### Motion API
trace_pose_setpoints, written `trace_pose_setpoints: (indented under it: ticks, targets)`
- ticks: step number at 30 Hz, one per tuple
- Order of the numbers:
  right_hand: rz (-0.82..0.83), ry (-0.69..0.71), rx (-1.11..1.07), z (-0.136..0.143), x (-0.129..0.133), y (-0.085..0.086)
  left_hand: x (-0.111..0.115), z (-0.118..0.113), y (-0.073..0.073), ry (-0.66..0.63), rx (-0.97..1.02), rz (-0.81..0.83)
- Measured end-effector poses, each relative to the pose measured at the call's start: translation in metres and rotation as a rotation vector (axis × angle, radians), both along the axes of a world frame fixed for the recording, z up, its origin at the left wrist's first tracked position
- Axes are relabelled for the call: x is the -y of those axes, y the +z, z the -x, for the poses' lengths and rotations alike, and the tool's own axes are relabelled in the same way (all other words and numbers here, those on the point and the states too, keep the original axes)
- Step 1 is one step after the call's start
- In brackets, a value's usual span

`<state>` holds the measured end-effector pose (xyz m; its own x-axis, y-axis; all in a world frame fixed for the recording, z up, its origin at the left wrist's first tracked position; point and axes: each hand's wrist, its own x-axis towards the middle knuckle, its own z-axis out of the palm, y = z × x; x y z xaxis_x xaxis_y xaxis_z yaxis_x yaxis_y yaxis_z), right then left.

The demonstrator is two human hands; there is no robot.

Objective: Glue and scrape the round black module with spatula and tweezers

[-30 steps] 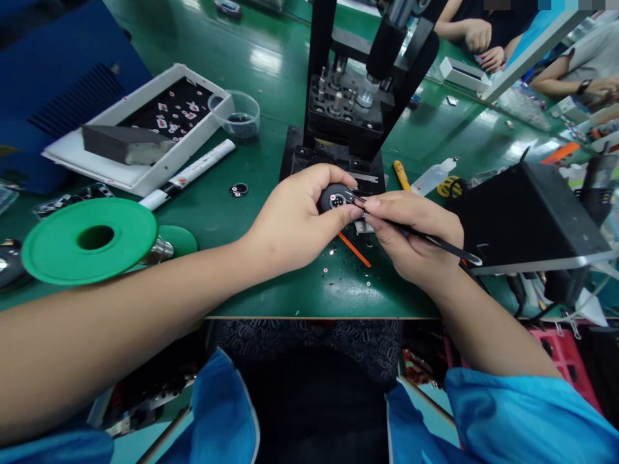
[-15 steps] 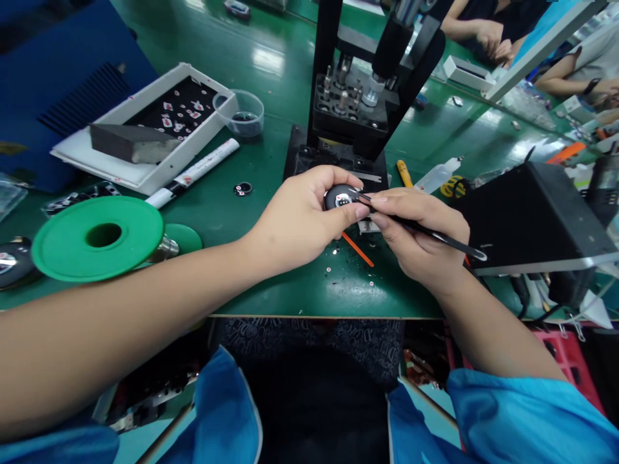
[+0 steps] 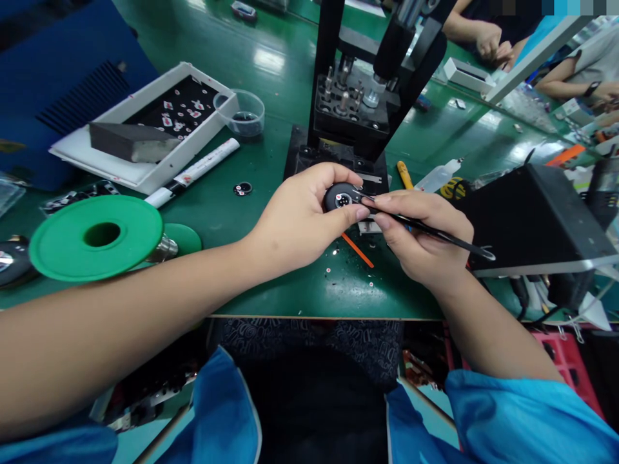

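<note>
My left hand (image 3: 294, 219) is closed around a small black rounded watch case (image 3: 333, 196), thumb on the near side and fingers over the far side. A round window with a red spot and several pale dots shows on its upper face. My right hand (image 3: 425, 232) pinches black tweezers (image 3: 442, 236) like a pen. Their tips are at the right edge of the watch case; whether they touch it I cannot tell. Both hands are above the green bench, just in front of a black hand press (image 3: 351, 116).
An orange stick (image 3: 358, 250) and tiny bits lie below the hands. Leftward are a green spool (image 3: 62, 238), a marker (image 3: 207, 162), a white tray (image 3: 159, 174) and a clear cup (image 3: 250, 115). A black box (image 3: 536, 212) stands right. Other people's hands (image 3: 488, 42) are across the bench.
My right hand and the tweezers have shifted slightly right and down. The watch case has tilted a little in my left hand, so its round window shows more clearly.
</note>
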<state>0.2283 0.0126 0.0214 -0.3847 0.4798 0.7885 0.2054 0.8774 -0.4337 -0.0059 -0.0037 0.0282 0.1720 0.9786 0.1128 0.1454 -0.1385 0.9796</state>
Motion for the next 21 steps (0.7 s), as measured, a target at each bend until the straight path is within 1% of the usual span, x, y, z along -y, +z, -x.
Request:
trace_pose_setpoints:
  ticks: [6, 10, 17, 21]
  targets:
    - [0.018, 0.025, 0.003, -0.0004, -0.0011, -0.0013, 0.0004, -0.0002, -0.0026, 0.005, -0.022, -0.046]
    - [0.001, 0.069, 0.007, -0.0005, -0.0023, -0.0026, 0.0006, 0.0001, -0.0007, 0.006, -0.023, -0.041]
    - [-0.001, 0.092, -0.007, -0.0009, -0.0042, -0.0029, -0.0009, 0.0000, 0.0012, -0.007, 0.024, 0.036]
    - [-0.016, 0.113, 0.006, -0.0014, -0.0064, -0.0036, -0.0009, -0.0002, 0.0028, -0.040, 0.064, 0.079]
